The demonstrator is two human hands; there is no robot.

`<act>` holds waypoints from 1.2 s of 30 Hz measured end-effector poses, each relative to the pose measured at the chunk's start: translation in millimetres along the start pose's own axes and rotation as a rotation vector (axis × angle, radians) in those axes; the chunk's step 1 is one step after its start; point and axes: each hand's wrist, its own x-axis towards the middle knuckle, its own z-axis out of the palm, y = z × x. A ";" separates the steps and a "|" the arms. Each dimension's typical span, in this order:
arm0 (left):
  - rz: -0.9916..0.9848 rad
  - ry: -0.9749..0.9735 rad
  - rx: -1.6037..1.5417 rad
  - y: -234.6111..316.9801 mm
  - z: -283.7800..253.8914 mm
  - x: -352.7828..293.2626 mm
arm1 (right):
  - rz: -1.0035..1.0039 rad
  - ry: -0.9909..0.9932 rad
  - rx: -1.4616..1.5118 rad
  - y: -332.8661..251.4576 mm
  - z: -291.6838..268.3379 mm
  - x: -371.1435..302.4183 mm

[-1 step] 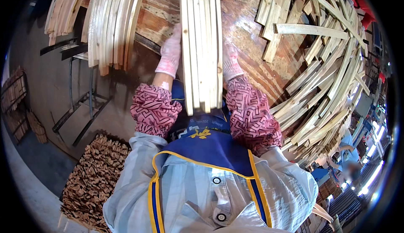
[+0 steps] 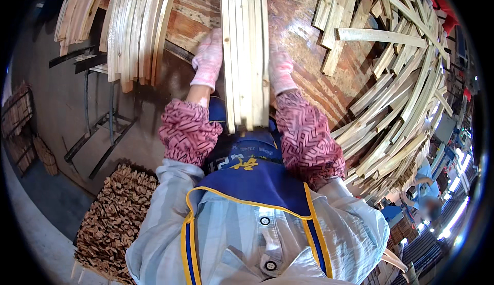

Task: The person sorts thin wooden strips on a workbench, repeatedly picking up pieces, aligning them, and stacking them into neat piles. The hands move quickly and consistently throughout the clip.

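A bundle of long pale wooden slats lies lengthwise in front of me, its near ends reaching past the table edge toward my apron. My left hand, in a pinkish-white knit glove, presses along the bundle's left side. Against the right side is my right hand, gloved the same way. Together they clasp the slats between them, with the fingers partly hidden by the wood. The near ends of the slats are slightly uneven.
The stained plywood table lies under the bundle. Stacked curved slats stand to the left above a black metal frame. A loose heap of slats covers the right. Small wood pieces are piled low at left. Another person is far right.
The bundle has slid slightly away from me, and its near ends look more even. Both hands stay at its sides, the left turned a little.
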 end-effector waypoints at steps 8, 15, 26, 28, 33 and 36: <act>0.071 -0.195 0.295 -27.4 -23.8 35.2 | -0.365 -0.072 0.016 24.3 -7.8 7.2; -0.161 -0.505 -0.073 -68.5 -55.6 -20.8 | 0.060 -0.391 0.509 71.0 -2.9 -24.6; -0.070 -0.286 -0.123 -81.5 -50.7 -61.6 | 0.152 -0.285 0.695 57.1 -15.6 -31.4; -0.220 -0.268 -0.199 -66.3 -54.0 -64.1 | 0.131 -0.256 0.693 68.3 -16.6 -43.0; 0.140 -0.387 0.044 -104.7 -29.0 -66.3 | 0.078 -0.298 0.674 79.5 -4.4 -50.3; -0.008 -0.410 -0.186 -114.0 -11.1 -70.7 | -0.069 -0.207 0.220 45.2 -12.7 -71.0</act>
